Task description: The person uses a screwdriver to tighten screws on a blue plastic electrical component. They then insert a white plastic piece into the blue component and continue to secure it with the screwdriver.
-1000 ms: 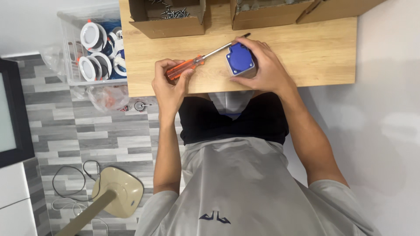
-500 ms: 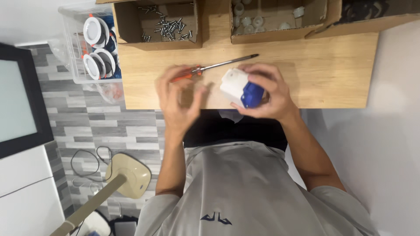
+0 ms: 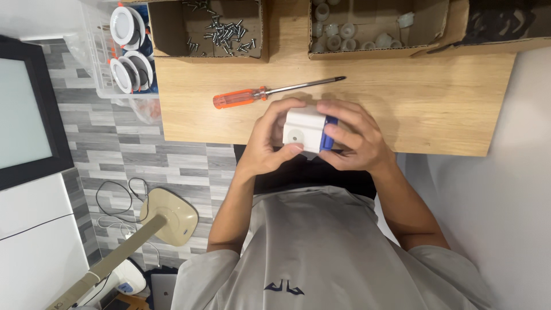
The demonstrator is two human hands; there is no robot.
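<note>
Both my hands hold a small white-and-blue plastic box (image 3: 305,129) over the near edge of the wooden table (image 3: 436,109). My left hand (image 3: 265,140) grips its white side, thumb along the bottom. My right hand (image 3: 354,138) wraps the blue side, fingers over the top. An orange-handled screwdriver (image 3: 270,92) lies on the table just beyond my hands, touched by neither hand, its tip pointing right.
At the table's far edge stand a cardboard box of screws (image 3: 221,28), a cardboard box of white plastic parts (image 3: 356,28) and a box of black parts (image 3: 505,23). A clear bin of round white light fittings (image 3: 127,51) sits left. A fan base (image 3: 169,212) and cables lie on the floor.
My left hand let go of the screwdriver, which now lies on the table. Both hands closed around the box, which turned its white side up.
</note>
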